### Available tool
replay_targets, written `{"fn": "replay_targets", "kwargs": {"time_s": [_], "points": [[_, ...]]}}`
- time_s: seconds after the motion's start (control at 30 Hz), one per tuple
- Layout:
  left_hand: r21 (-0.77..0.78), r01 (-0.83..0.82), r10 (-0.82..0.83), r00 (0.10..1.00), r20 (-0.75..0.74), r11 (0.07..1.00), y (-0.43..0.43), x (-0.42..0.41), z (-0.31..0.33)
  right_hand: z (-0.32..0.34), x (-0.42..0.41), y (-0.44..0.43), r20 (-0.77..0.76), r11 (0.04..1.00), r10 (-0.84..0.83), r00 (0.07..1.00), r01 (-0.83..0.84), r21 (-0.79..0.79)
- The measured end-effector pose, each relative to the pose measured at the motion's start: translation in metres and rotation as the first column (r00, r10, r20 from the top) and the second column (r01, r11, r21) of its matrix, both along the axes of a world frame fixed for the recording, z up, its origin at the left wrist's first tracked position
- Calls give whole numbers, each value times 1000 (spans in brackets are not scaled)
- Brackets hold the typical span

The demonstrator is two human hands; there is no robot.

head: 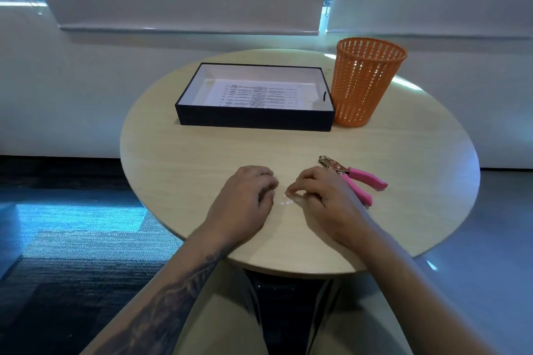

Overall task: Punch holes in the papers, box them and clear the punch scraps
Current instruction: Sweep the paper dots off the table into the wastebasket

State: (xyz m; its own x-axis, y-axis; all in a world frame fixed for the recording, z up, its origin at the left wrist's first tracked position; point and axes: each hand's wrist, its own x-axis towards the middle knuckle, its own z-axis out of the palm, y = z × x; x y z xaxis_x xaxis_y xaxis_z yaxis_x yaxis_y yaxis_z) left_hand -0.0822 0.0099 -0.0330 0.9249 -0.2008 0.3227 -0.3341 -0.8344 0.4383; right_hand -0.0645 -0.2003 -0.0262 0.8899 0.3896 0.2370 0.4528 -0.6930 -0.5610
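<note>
Printed papers (255,95) lie flat inside a dark shallow box (253,119) at the back of the round table. A pink-handled hole punch (356,179) rests on the table, just right of my right hand. A few small white punch scraps (286,202) sit on the wood between my hands. My left hand (246,196) lies curled, knuckles up, left of the scraps, and what its fingers cover is hidden. My right hand (320,194) has thumb and forefinger pinched together just above the scraps, on a small white bit.
An orange slotted basket (364,83) stands upright against the box's right end. The round light-wood table (202,158) has its near edge under my forearms. Carpeted floor lies to the left, and a wall with window blinds stands behind.
</note>
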Motion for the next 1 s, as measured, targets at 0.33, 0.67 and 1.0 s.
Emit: {"fn": "replay_targets", "kwargs": {"time_s": [0.33, 0.67, 1.0], "points": [[-1, -30, 30, 999, -34, 1000, -2, -2, 2, -1, 0, -1, -27, 999, -14, 1000, 15, 35], [17, -75, 75, 997, 0, 997, -9, 3, 0, 2, 0, -1, -36, 997, 14, 999, -11, 72], [-99, -33, 28, 998, -47, 995, 2, 11, 4, -1, 2, 1, 41, 998, 45, 998, -43, -47]]}}
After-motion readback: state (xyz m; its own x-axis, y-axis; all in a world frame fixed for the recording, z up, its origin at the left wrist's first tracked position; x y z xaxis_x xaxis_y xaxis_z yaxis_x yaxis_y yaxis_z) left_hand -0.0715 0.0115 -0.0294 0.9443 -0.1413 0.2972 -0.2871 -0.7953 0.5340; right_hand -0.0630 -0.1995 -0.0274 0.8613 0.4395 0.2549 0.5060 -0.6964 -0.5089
